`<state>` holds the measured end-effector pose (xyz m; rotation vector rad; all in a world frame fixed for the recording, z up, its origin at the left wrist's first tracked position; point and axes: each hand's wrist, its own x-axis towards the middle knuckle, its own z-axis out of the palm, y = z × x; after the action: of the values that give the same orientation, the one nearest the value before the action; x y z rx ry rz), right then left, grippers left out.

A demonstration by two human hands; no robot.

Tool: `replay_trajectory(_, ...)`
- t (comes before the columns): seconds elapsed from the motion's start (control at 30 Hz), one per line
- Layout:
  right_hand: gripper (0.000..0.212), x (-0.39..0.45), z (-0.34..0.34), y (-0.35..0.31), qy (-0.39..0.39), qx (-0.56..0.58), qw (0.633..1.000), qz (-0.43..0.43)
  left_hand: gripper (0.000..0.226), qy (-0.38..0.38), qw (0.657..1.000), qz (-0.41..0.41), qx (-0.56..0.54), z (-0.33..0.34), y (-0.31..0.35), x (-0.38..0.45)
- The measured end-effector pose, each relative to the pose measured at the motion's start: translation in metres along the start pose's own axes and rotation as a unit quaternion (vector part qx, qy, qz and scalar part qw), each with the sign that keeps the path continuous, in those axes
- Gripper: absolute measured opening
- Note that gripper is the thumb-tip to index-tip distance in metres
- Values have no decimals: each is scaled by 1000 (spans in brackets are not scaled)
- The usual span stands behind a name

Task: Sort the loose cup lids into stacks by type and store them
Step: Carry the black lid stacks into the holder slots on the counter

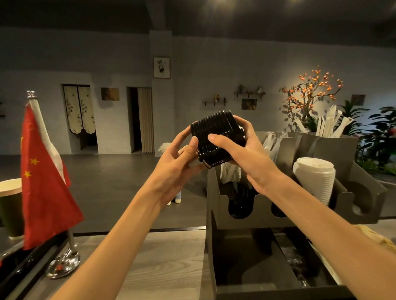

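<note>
- Dim grey walls and dark flooring lie behind the pale wood-grain counter top (165, 266), on which the grey compartmented metal organiser (250, 255) stands; take that organiser as your landmark.
- You hold the stack of black ribbed plastic cup lids (217, 138) in the air just above the organiser's upper left corner, clear of the counter.
- Its long axis runs tilted: the far end points up and away from you, the near end down toward the organiser's left slot.
- It reads as many thin glossy black discs nested edge to edge, rims forming close ridges; the lowest rims sit slightly uneven.
- Your left hand (179, 165) cups the stack from below and the left, thumb pressed on the near face, fingers curled round the far side.
- Your right hand (245, 149) grips it from the right, thumb laid across the front ridges, fingers wrapped over the back.
- More black lids (240, 201) sit in the organiser's left slot; a stack of white plastic lids (314, 179) stands in a slot to the right.
</note>
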<state>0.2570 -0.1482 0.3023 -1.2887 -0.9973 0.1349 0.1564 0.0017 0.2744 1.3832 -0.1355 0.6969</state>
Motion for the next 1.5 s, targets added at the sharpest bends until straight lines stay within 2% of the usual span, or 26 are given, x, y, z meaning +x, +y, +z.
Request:
replay_trajectory(0.2,74,1,-2,-1,-1,-43,999,-25,62,-14,1000,-23,0,2,2,-2)
replay_trajectory(0.3,80,4,-6,-2,-7,-137,988,-73,57,-47,997,-53,18,4,7,-1)
replay_trajectory(0.37,86,5,-5,1,-24,-216,968,-122,66,-50,996,-76,15,10,13,0)
replay_trajectory(0.47,97,3,1,7,-30,-310,935,-168,74,12,994,-107,18,22,22,4)
replay_trajectory(0.57,107,4,4,5,-45,-342,922,-174,70,64,990,-123,8,27,20,6)
replay_trajectory(0.67,117,8,-5,5,-131,-333,922,-147,64,101,984,-137,-54,22,11,5)
replay_trajectory(0.73,112,12,-14,4,-172,-312,927,-111,68,113,977,-148,-104,15,6,5)
replay_trajectory(0.77,101,13,-20,3,-170,-306,932,-94,71,117,974,-150,-126,10,3,5)
replay_trajectory(0.83,64,18,-38,5,-132,-336,927,-99,69,121,968,-146,-165,0,0,4)
replay_trajectory(0.9,30,21,-59,15,-163,-450,871,-114,64,124,961,-149,-196,-11,-2,4)
replay_trajectory(0.93,25,20,-66,21,-210,-509,829,-99,62,127,959,-151,-203,-15,-2,3)
replay_trajectory(1.0,34,14,-74,34,-287,-602,742,-59,61,129,958,-156,-202,-20,-2,2)
replay_trajectory(1.07,44,10,-74,42,-301,-655,690,-71,59,127,960,-159,-193,-20,-3,1)
replay_trajectory(1.23,52,18,-68,42,-294,-677,672,-69,68,122,960,-166,-189,-20,-9,2)
replay_trajectory(1.33,60,22,-62,44,-308,-682,661,-50,62,123,961,-167,-181,-21,-10,2)
replay_trajectory(1.5,55,30,-63,41,-330,-646,688,-14,68,118,963,-165,-176,-26,-10,0)
